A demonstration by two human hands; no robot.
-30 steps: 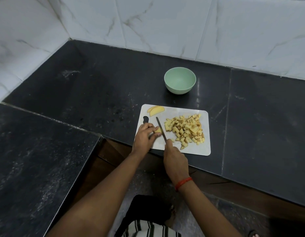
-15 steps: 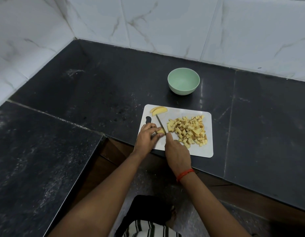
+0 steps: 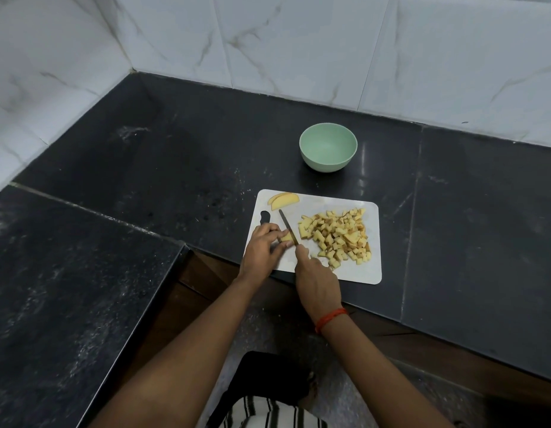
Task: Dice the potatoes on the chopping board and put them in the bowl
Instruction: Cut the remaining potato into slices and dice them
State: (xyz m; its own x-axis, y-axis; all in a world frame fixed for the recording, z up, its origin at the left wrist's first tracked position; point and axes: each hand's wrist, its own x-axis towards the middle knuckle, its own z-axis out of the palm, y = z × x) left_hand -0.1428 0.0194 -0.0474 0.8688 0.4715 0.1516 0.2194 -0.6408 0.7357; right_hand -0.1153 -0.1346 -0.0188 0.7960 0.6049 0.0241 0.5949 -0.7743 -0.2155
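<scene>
Pinning a potato piece on the board's left side, left hand pinches it; right hand grips knife. Dice heaped board centre-right, slices at its far-left corner, bowl beyond board.

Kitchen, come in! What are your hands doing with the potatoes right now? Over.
Left hand holding a potato piece, right hand gripping the knife. Diced pile on the chopping board, slices uncut. Bowl empty, path clear.
</scene>
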